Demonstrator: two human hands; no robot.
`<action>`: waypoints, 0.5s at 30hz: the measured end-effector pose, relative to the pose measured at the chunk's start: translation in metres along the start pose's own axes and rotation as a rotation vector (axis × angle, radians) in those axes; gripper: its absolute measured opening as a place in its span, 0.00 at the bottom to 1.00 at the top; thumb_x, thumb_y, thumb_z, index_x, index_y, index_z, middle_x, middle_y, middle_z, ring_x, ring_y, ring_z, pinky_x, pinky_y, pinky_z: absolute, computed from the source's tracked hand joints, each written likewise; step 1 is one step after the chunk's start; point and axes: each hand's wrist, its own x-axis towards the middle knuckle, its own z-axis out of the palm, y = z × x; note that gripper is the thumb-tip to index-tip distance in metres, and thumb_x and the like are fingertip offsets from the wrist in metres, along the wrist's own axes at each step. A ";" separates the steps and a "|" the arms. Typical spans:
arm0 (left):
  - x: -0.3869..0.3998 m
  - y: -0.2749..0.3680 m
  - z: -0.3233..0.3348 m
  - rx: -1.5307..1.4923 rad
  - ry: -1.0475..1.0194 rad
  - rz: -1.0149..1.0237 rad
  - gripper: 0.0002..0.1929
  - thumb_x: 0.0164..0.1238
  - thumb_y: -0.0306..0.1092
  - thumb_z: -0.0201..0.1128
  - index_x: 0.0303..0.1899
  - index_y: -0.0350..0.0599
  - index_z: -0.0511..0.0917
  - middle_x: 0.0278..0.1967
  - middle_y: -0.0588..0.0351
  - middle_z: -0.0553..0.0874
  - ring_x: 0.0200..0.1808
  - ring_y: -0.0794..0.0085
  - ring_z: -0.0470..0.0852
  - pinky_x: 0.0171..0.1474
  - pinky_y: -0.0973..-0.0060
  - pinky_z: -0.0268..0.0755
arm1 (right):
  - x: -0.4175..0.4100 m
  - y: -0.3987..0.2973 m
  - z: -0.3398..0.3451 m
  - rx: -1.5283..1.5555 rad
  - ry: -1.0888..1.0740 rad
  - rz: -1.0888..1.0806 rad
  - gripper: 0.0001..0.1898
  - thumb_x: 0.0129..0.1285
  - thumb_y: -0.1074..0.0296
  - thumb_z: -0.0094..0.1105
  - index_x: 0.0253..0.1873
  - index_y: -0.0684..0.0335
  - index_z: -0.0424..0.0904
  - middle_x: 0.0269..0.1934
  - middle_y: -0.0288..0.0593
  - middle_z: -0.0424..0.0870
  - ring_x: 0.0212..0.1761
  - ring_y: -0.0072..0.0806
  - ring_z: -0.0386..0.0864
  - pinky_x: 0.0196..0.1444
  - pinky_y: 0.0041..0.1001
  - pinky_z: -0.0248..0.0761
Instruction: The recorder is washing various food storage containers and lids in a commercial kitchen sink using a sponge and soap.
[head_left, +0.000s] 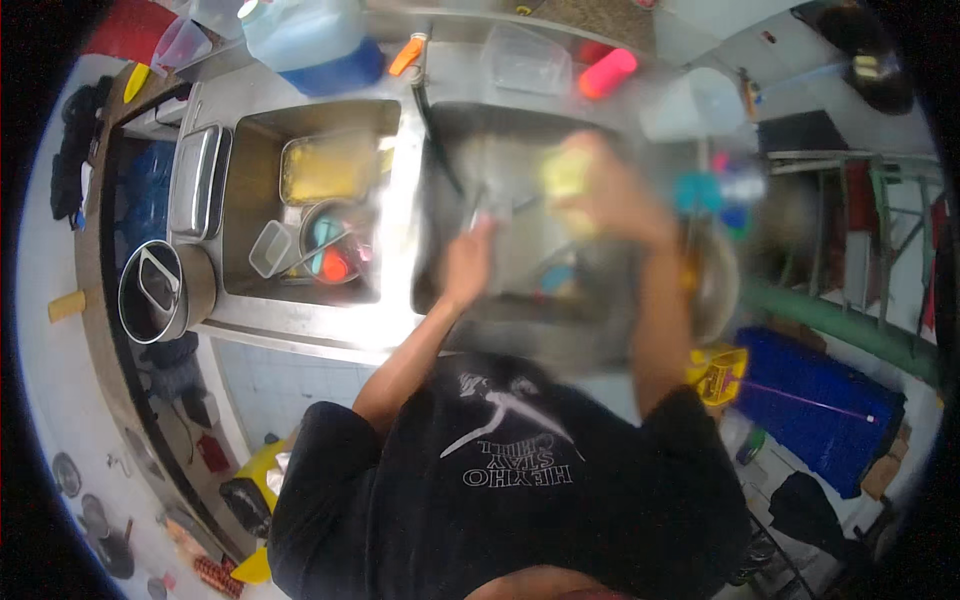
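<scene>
My right hand (622, 191), blurred, grips a pale yellow sponge (564, 174) above the right sink basin (637, 300). Lower and to its left, my left hand (469, 259) closes on a thin, shiny utensil (475, 216); blur hides its exact kind. A dark hose (436, 139) hangs from the orange-handled tap (409, 54) into this basin. Down in the basin lies a small blue item (557, 279), too smeared to name.
The left basin (255, 161) holds a tray with yellow contents (330, 169), a clear plastic container (270, 247) and a bowl with colourful items (334, 266). A steel pot (199, 285) stands left. Behind are a blue-liquid jug (311, 45) and a pink cup (609, 73).
</scene>
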 end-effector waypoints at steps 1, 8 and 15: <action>0.005 0.008 0.007 0.024 -0.072 -0.025 0.25 0.76 0.48 0.39 0.46 0.38 0.80 0.31 0.36 0.82 0.35 0.50 0.82 0.42 0.61 0.70 | -0.001 0.002 0.057 0.362 0.136 0.012 0.30 0.54 0.58 0.68 0.57 0.62 0.62 0.44 0.53 0.77 0.49 0.44 0.77 0.51 0.39 0.70; 0.037 -0.069 0.023 -0.326 0.128 0.322 0.11 0.70 0.27 0.47 0.45 0.35 0.76 0.35 0.58 0.81 0.34 0.79 0.76 0.36 0.80 0.71 | -0.007 -0.027 0.157 -0.050 0.386 0.257 0.17 0.55 0.65 0.61 0.44 0.63 0.67 0.26 0.58 0.81 0.29 0.57 0.80 0.31 0.48 0.71; 0.043 -0.051 0.001 -0.463 0.241 0.243 0.10 0.72 0.27 0.45 0.42 0.41 0.76 0.32 0.59 0.82 0.32 0.80 0.78 0.31 0.82 0.69 | -0.016 -0.001 0.203 -0.090 0.400 0.091 0.15 0.54 0.61 0.61 0.43 0.61 0.71 0.26 0.59 0.80 0.29 0.55 0.80 0.32 0.48 0.72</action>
